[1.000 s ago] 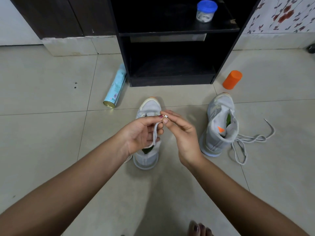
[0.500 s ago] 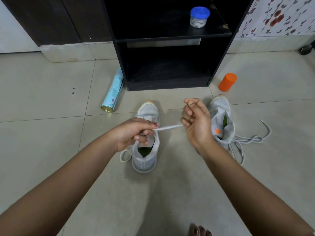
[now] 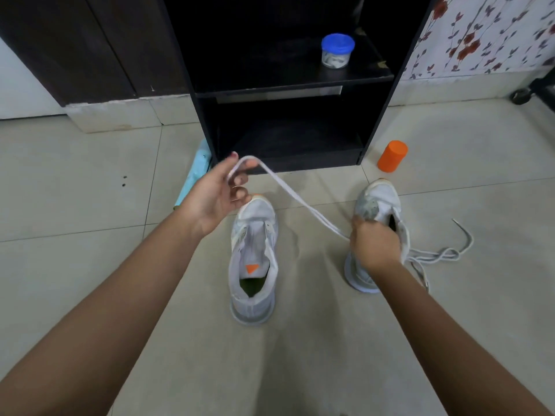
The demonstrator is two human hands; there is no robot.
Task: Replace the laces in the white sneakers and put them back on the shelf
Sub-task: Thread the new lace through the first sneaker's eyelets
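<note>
Lace was gripped by left hand and right hand, stretched above unlaced sneaker; threading its eyelets was judged next.

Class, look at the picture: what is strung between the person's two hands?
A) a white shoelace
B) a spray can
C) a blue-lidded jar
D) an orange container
A: the white shoelace runs from the grip of the raised left hand down to the right hand, which is curled over the right sneaker.
</note>
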